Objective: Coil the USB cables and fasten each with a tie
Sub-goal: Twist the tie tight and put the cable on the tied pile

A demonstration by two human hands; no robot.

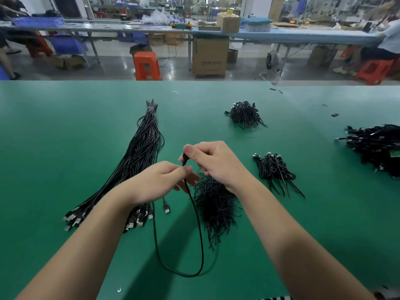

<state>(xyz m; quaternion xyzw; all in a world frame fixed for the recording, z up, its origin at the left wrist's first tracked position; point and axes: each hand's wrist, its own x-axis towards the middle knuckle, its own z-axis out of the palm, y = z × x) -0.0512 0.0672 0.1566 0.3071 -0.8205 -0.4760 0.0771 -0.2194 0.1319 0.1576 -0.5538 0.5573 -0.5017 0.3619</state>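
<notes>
A single black USB cable (200, 239) hangs in a long loop from both my hands down to the green table (65, 137). My left hand (160, 180) pinches the cable between thumb and fingers. Just above it, my right hand (214, 161) grips the cable's black end between thumb and forefinger. A long bundle of straight black USB cables (138, 156) lies to the left, plugs toward me. A heap of black ties (216, 204) sits under my right wrist.
A small pile of coiled cables (275, 169) lies right of my hands. Another pile of ties (245, 114) sits farther back. A large heap of cables (376, 144) is at the right edge. Beyond the table stand orange stools, boxes and other workbenches.
</notes>
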